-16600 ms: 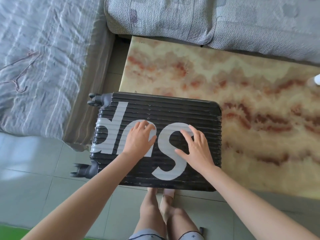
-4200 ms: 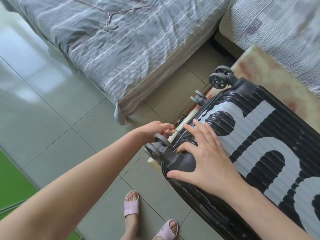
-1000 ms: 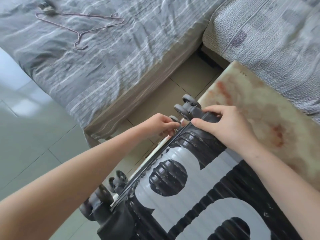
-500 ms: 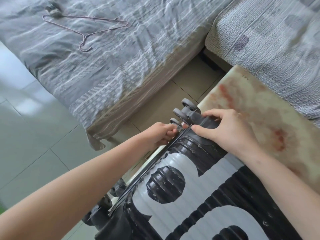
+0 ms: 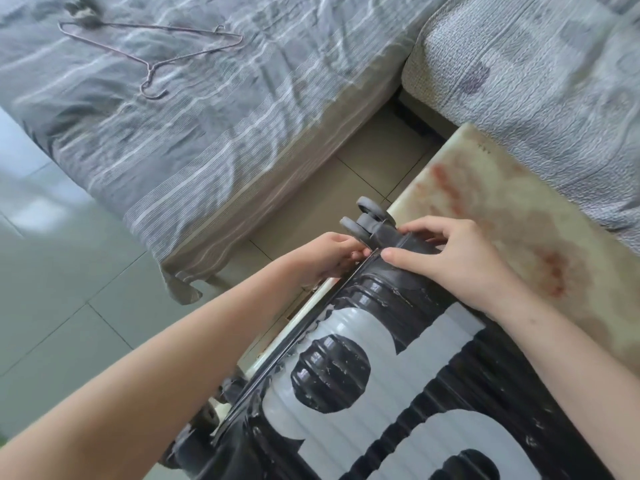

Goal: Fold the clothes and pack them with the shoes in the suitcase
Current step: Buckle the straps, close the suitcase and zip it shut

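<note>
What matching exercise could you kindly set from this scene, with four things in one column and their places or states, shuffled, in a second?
Column one:
1. wire hanger
2. suitcase
3. left hand
4. right hand

Column two:
A. grips the suitcase's far corner from above
B. lies on the striped bedspread
C. black and ribbed, with large pale lettering
D. fingers curled at the suitcase's side seam

Pairs: 1-B; 2-C; 3-D; 4-A.
</note>
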`<state>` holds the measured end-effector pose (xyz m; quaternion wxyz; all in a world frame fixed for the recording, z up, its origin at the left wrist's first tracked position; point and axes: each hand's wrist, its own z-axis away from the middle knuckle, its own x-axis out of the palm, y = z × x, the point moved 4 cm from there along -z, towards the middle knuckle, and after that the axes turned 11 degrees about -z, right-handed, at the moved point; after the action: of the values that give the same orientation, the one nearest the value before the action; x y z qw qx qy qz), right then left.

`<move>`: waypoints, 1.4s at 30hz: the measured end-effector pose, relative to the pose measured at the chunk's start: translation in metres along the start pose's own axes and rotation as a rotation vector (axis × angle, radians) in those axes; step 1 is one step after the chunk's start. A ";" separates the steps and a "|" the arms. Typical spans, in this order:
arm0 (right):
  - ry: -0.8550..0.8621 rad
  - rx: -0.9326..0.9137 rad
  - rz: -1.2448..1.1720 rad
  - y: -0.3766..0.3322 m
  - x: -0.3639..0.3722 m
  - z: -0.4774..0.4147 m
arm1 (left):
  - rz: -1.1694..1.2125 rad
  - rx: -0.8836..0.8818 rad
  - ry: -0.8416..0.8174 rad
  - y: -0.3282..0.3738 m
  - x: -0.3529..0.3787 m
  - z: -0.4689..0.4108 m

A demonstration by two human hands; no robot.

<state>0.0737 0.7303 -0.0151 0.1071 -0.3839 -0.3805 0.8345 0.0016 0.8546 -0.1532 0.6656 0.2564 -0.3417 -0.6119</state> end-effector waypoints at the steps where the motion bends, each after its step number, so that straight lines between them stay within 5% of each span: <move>1: -0.020 0.010 -0.052 0.000 -0.001 0.002 | 0.011 -0.004 -0.007 0.000 -0.002 0.000; 9: -0.037 0.197 -0.218 0.031 -0.025 -0.002 | -0.043 -0.073 -0.052 0.010 -0.017 -0.007; 17: -0.246 0.329 -0.069 0.059 -0.019 -0.069 | -0.253 -0.146 -0.116 0.032 -0.038 -0.026; 28: -0.575 0.342 -0.089 0.046 0.017 -0.095 | -0.330 -0.176 -0.544 0.068 -0.018 -0.020; 36: -0.522 0.343 -0.167 0.052 0.024 -0.094 | -0.485 -0.153 -0.430 0.066 -0.024 -0.024; 42: -0.480 0.335 -0.182 0.054 0.029 -0.099 | -0.476 -0.005 -0.058 0.082 -0.061 -0.026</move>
<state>0.1311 0.7615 -0.1111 0.1504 -0.1173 -0.2850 0.9394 0.0727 0.9227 -0.1160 0.4931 0.3104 -0.2894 -0.7595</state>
